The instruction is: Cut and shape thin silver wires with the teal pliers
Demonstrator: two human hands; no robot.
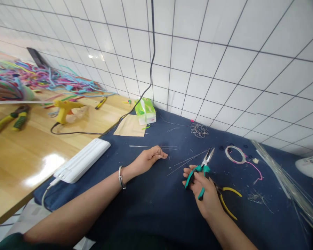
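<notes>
My right hand [202, 189] holds long-nose pliers [205, 163] by their teal-and-black handles, the jaws slightly apart and pointing away from me. Thin straight wires [187, 160] lie left of the jaws on the dark blue cloth. My left hand [152, 156], a silver bangle on its wrist, is closed in a pinch low over the cloth. Whatever its fingertips hold, if anything, is too small to make out. More straight wires [138, 146] lie just beyond that hand. Yellow-handled pliers [229, 201] rest partly behind my right hand.
A white power bank [82, 161] with a cable lies left. Behind are a green tissue pack [145, 111] and a coiled wire piece [199, 130]. A clear ring of line [235, 155], wire scraps [258, 198] and a long wire bundle [284, 173] lie right. A yellow glue gun [65, 110] is far left.
</notes>
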